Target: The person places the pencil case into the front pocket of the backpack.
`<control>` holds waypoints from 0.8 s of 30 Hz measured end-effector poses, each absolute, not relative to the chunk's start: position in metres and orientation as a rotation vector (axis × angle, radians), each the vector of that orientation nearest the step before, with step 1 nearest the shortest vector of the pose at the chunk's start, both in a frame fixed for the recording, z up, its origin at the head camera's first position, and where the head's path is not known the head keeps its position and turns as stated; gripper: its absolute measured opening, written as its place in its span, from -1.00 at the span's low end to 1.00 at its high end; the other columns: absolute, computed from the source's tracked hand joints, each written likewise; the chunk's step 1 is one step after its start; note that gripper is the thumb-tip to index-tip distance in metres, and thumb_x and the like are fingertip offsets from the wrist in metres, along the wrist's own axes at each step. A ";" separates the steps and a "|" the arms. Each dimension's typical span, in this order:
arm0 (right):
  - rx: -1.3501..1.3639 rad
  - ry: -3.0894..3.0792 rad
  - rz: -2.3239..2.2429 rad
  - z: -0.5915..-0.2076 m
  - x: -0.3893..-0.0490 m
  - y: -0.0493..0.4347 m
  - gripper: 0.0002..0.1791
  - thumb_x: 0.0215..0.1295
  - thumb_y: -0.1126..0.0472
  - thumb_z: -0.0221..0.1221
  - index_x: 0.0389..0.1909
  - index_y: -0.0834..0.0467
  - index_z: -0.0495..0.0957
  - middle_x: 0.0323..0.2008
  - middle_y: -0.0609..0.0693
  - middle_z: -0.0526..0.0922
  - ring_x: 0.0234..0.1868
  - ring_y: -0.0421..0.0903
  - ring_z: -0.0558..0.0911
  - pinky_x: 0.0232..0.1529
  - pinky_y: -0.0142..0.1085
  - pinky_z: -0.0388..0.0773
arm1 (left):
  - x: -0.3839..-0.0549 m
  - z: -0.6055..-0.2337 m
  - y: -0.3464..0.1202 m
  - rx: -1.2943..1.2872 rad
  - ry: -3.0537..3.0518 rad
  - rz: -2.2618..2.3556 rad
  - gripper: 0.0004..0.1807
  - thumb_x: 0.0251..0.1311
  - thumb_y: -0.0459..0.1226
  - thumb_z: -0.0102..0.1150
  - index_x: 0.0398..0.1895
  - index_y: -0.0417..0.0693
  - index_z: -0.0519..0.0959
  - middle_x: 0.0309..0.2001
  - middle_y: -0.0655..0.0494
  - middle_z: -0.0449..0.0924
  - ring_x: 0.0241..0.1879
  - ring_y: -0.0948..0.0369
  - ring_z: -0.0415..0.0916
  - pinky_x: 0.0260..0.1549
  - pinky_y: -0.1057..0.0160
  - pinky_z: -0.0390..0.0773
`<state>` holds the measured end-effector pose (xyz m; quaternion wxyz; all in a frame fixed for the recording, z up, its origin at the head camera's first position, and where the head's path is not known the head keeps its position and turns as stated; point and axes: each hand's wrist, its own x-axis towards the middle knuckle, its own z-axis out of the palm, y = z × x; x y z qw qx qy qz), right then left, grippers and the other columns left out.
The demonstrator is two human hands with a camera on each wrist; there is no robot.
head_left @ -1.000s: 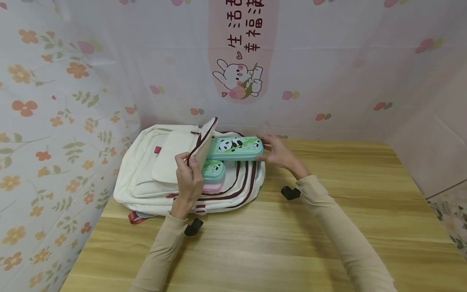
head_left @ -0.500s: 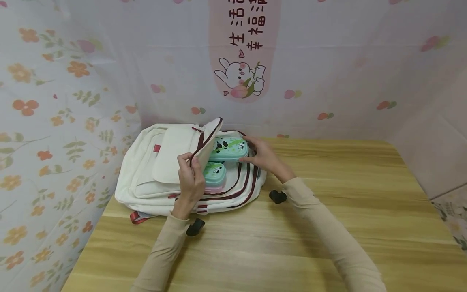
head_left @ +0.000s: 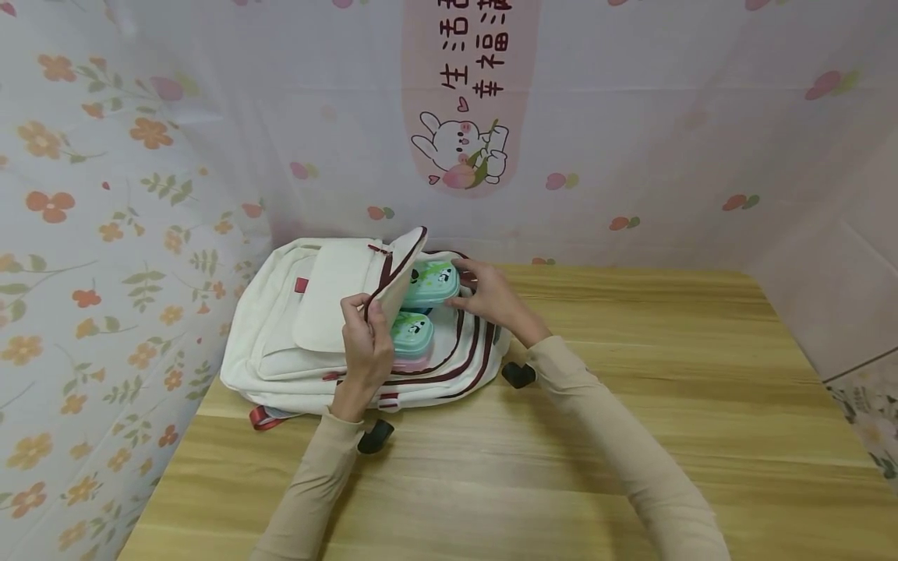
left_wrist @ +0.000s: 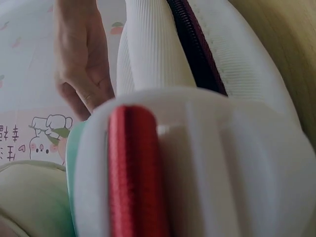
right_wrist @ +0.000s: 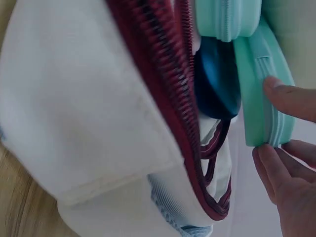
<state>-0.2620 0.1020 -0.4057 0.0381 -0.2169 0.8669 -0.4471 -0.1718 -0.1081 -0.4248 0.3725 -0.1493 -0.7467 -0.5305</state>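
A cream backpack [head_left: 263,327] with dark red zips lies on the table. My left hand [head_left: 368,343] grips the edge of its opened front panel [head_left: 393,292], holding it up. At the opening, my right hand [head_left: 494,296] pinches the end of a mint-green pencil case [head_left: 433,287] with a panda print, its other end hidden behind the panel. In the right wrist view, thumb and fingers hold the zipped end of this pencil case [right_wrist: 254,113]. A second mint panda case [head_left: 412,335] sits nearer the front in the bag, above a pink item [head_left: 412,364].
Inside the bag, a dark blue rounded thing [right_wrist: 217,81] shows beside the cases. A white buckle with a red strap [left_wrist: 133,173] fills much of the left wrist view. The wood-grain table [head_left: 631,366] meets a printed cloth backdrop [head_left: 596,156] behind the bag.
My right hand has moved left, sliding the pencil case deeper into the backpack, so less of it shows. The left hand keeps its grip on the panel, almost unmoved.
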 end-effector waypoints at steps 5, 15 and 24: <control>-0.698 2.617 -1.413 -0.406 -0.262 0.101 -0.26 0.21 0.41 0.36 0.41 0.40 0.32 0.36 0.33 0.44 0.30 0.20 0.55 0.26 -0.03 0.55 | -0.172 -0.425 -0.107 -0.385 -1.913 -1.359 -0.90 0.44 -0.50 -0.21 -0.13 -0.47 0.26 -0.66 0.09 0.16 -0.66 0.36 0.11 -0.70 0.43 0.15; -0.627 2.608 -1.463 -0.409 -0.262 0.087 -0.33 0.18 0.39 0.40 0.32 0.39 0.43 0.31 0.29 0.52 0.30 0.15 0.57 0.28 -0.10 0.54 | -0.171 -0.427 -0.109 -0.402 -1.924 -1.349 -0.92 0.43 -0.51 -0.22 -0.12 -0.45 0.26 -0.66 0.11 0.17 -0.67 0.36 0.11 -0.73 0.43 0.14; -0.641 2.712 -1.394 -0.413 -0.265 0.078 -0.40 0.14 0.28 0.47 0.23 0.25 0.56 0.17 0.19 0.65 0.16 0.08 0.68 0.16 -0.16 0.63 | -0.171 -0.427 -0.109 -0.415 -1.938 -1.359 -0.89 0.44 -0.50 -0.20 -0.10 -0.46 0.26 -0.63 0.01 0.24 -0.63 0.30 0.19 -0.70 0.41 0.21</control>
